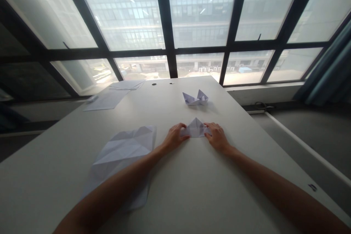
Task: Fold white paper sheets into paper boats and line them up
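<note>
Between my two hands, on the table, is a folded sheet of white paper with a pointed peak and a flat strip along its bottom. My left hand pinches the strip's left end between thumb and fingers. The right end is gripped the same way by my right hand. Just beyond the hands stands a finished-looking folded paper boat, touched by neither hand. A large creased sheet of paper lies to the left, partly hidden under my left forearm.
The white table reaches toward tall black-framed windows. Several paper sheets lie at its far left. Two small round holes sit near the far edge. A small dark mark is at the right edge, and a blue curtain hangs at right.
</note>
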`<action>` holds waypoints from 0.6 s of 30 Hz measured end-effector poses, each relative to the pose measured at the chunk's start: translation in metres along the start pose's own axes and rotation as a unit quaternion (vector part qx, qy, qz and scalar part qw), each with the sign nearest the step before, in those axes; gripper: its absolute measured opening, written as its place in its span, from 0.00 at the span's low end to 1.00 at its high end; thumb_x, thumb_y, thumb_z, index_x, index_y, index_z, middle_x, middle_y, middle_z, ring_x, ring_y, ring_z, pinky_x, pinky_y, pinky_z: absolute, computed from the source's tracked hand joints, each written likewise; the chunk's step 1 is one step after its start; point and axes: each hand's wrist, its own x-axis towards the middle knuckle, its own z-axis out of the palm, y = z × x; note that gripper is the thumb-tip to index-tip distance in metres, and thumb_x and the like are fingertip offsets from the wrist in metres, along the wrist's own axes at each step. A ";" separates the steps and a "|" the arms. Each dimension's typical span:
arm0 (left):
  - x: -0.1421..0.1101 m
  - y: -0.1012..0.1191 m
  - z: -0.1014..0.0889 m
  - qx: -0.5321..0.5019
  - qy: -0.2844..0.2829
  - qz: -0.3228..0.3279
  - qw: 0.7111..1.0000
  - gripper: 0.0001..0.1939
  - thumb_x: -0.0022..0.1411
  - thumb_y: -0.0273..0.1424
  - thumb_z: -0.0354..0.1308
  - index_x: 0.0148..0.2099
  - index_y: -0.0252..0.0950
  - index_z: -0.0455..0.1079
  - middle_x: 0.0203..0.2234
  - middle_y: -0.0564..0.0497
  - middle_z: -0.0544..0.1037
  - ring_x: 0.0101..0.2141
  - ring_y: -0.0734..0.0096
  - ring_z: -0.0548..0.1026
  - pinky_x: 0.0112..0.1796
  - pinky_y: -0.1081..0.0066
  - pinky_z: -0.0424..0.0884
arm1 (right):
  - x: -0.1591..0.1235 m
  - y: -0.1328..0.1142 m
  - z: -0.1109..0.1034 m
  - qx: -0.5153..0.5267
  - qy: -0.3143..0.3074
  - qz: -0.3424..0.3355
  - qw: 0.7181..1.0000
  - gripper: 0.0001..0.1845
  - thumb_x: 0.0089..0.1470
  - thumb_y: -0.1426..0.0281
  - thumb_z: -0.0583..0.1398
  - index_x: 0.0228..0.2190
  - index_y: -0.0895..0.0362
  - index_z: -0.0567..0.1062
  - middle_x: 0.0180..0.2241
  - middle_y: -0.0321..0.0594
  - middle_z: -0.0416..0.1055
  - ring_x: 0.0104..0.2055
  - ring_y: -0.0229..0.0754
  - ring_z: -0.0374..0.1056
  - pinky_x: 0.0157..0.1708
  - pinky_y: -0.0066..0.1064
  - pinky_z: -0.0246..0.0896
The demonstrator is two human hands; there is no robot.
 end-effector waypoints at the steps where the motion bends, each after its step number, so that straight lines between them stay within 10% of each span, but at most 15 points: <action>1: 0.000 0.001 -0.001 -0.015 0.002 -0.005 1.000 0.19 0.57 0.36 0.65 0.50 0.41 0.68 0.45 0.48 0.77 0.47 0.56 0.75 0.51 0.57 0.70 | 0.000 0.000 0.000 0.015 0.006 -0.004 1.000 0.24 0.57 0.73 0.57 0.56 0.55 0.69 0.50 0.46 0.71 0.53 0.48 0.64 0.56 0.39 0.57; 12: 0.006 0.008 -0.009 -0.215 0.105 -0.021 0.971 0.17 0.55 0.31 0.64 0.48 0.38 0.70 0.36 0.51 0.76 0.39 0.64 0.76 0.39 0.68 0.72 | 0.007 0.010 0.001 0.187 0.143 -0.034 0.971 0.22 0.53 0.73 0.61 0.51 0.56 0.72 0.43 0.45 0.70 0.43 0.49 0.68 0.47 0.44 0.66; 18: 0.009 0.007 -0.011 -0.280 0.152 -0.031 0.947 0.15 0.56 0.36 0.66 0.44 0.36 0.72 0.37 0.49 0.76 0.40 0.64 0.75 0.41 0.68 0.71 | 0.012 0.011 0.003 0.335 0.176 0.098 0.920 0.38 0.42 0.56 0.71 0.54 0.56 0.70 0.52 0.52 0.66 0.47 0.52 0.68 0.43 0.45 0.70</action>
